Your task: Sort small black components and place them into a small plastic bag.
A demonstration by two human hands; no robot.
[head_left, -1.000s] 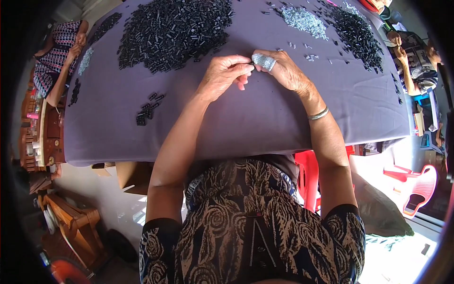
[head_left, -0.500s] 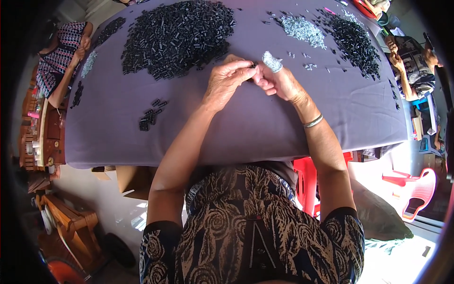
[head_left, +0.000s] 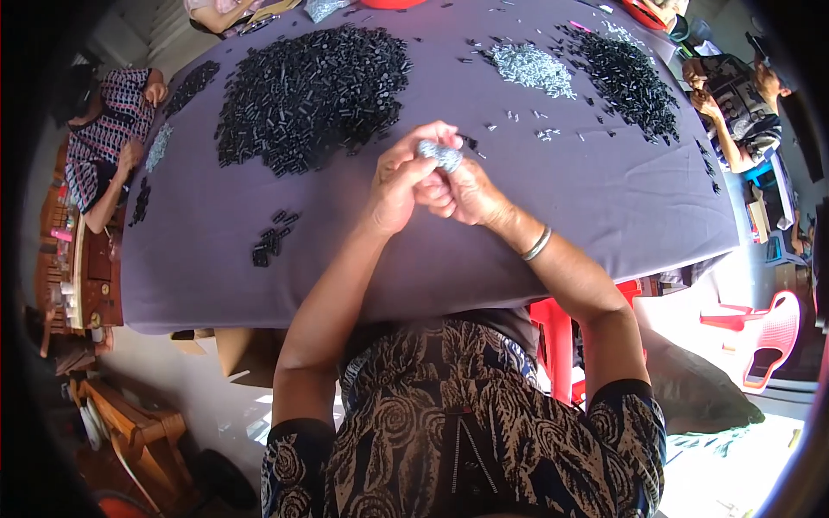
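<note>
My two hands meet above the middle of the cloth-covered table. My left hand point(head_left: 395, 188) is closed, its thumb and fingers against my right hand. My right hand point(head_left: 471, 192) is closed too, and a light grey wrapping point(head_left: 439, 155) covers its thumb. Just beyond the fingers shows a small black piece point(head_left: 469, 141); whether it is held or lies on the cloth, I cannot tell. What the fingers pinch is hidden. Nearest beyond my left hand spreads a large heap of small black cylindrical parts point(head_left: 311, 95). Several black pieces point(head_left: 273, 238) lie in a small group to the left.
Small silver parts point(head_left: 530, 69) form a pile at the far right, beside another black heap point(head_left: 635, 86). People sit at the left point(head_left: 112, 138) and right point(head_left: 734, 104) sides. A red container point(head_left: 395, 3) stands at the far edge. Red plastic chairs point(head_left: 764, 337) are at right.
Both hands have come nearer to me; my right hand has moved left, its wrapped thumb now against my left hand. The view has shifted, bringing the far red container into sight.
</note>
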